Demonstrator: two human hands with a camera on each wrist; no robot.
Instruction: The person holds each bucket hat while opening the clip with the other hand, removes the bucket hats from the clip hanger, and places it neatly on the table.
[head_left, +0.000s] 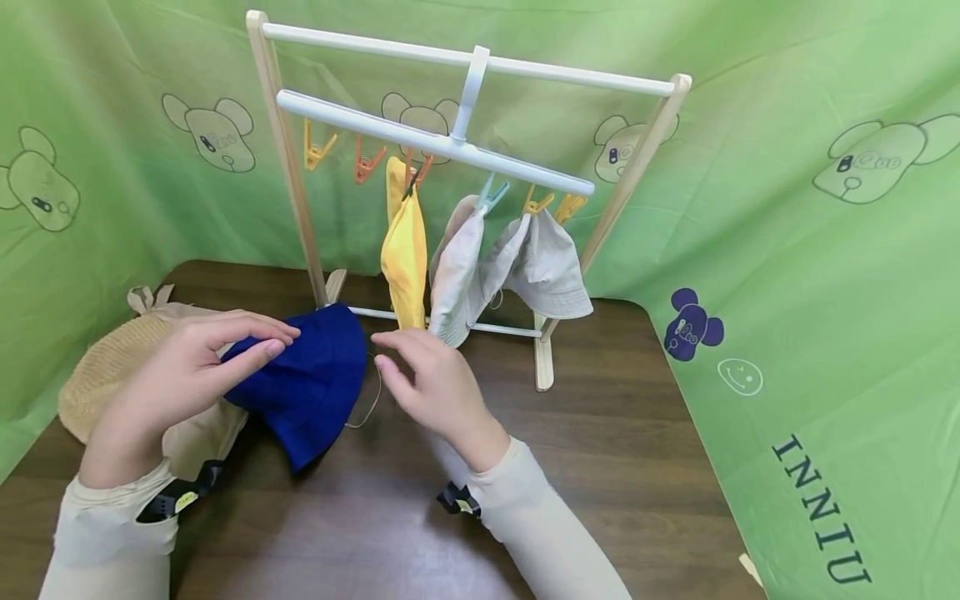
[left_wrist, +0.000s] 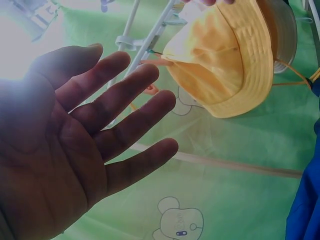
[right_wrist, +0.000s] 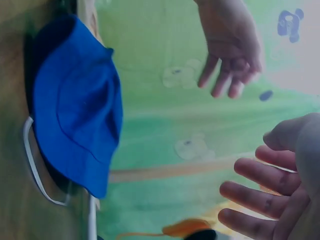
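Note:
My left hand (head_left: pixel 176 367) hovers by the blue bucket hat (head_left: pixel 322 375), its fingers extended and holding nothing. To the right of that hat, my right hand (head_left: pixel 438 387) is raised with loosely bent fingers, also empty; the right wrist view shows a gap between it and the blue hat. A yellow hat (head_left: pixel 406 258) hangs from an orange clip on the pale blue hanger (head_left: pixel 375 125), beyond my right hand. Beside it hang pale grey hats (head_left: pixel 551 262) on a blue-green clip (head_left: pixel 491 196) and a yellow clip (head_left: pixel 537 202).
The hanger hooks onto the white top rail (head_left: pixel 570 72) of a wooden-legged rack (head_left: pixel 633 175). A yellow clip (head_left: pixel 317 152) and an orange clip (head_left: pixel 367 162) dangle at its left with nothing in them. A beige woven hat (head_left: pixel 105 367) lies left on the brown table (head_left: pixel 600 467).

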